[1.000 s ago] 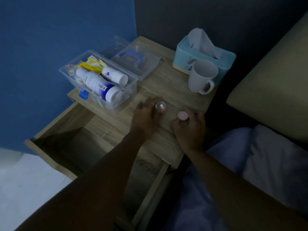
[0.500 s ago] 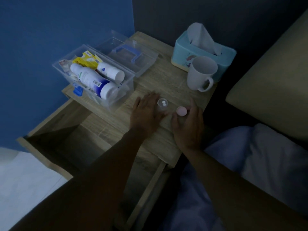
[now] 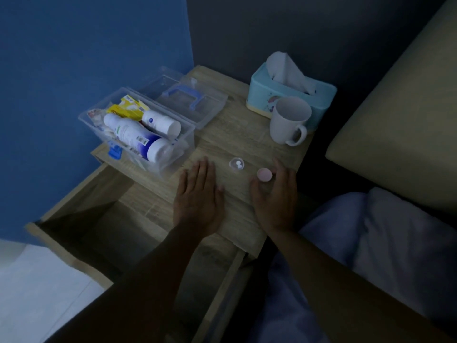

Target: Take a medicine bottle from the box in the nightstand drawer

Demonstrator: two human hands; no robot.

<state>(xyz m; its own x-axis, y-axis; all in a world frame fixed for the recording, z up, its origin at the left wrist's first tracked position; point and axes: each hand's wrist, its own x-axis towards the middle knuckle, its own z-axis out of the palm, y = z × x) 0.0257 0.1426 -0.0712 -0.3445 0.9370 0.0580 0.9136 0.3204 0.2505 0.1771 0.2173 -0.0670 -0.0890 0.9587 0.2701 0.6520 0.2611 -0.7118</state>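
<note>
1. The left hand [image 3: 197, 196] lies flat and open on the counter [image 3: 247, 134], fingers spread, holding nothing.
2. The right hand [image 3: 275, 196] is open too, its thumb and fingers loosely curved beside the pink cap [image 3: 264, 174]; whether they touch it I cannot tell.
3. Between the hands stands the small clear medicine bottle [image 3: 237, 165], uncapped, with two white pills inside.
4. The clear plastic box [image 3: 183, 142] sits at the counter's left, holding two white bottles [image 3: 138, 136], a yellow packet [image 3: 123, 108] and other packets; its lid [image 3: 188, 100] lies behind it.
5. One white mug [image 3: 288, 121] stands touching one teal tissue box [image 3: 291, 95].
6. The nightstand drawer [image 3: 99, 219] is pulled open below.
</note>
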